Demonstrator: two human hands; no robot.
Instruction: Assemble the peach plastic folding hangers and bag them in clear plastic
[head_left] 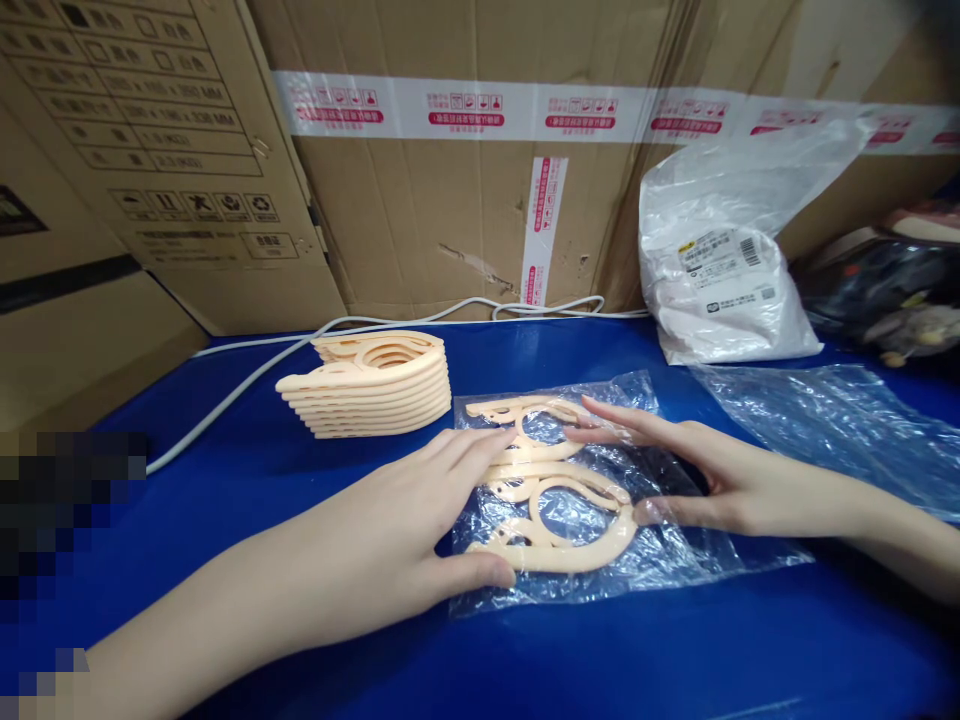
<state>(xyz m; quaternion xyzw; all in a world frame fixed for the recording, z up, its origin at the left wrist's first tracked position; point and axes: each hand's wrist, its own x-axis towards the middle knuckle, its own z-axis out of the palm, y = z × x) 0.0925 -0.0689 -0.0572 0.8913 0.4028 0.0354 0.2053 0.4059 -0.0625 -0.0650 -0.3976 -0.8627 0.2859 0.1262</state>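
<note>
Two cream-coloured folding hangers [600, 550] lie flat, one behind the other, in a clear plastic bag [675, 560] on the blue table. My left hand [420, 510] rests on the left side of the bag, its thumb and fingers apart over the hangers' left ends. From the right, my right hand [697, 465] touches the bag with fingers stretched out toward the rear hanger and the thumb by the front hanger's right end. A neat stack of several more hangers [375, 385] sits behind my left hand.
A second clear plastic bag [840, 420] lies flat on the blue table [337, 640] at the right. Behind it stands a filled white parcel bag [731, 270]. A white cable [247, 385] runs along the back, before large cardboard boxes [420, 220].
</note>
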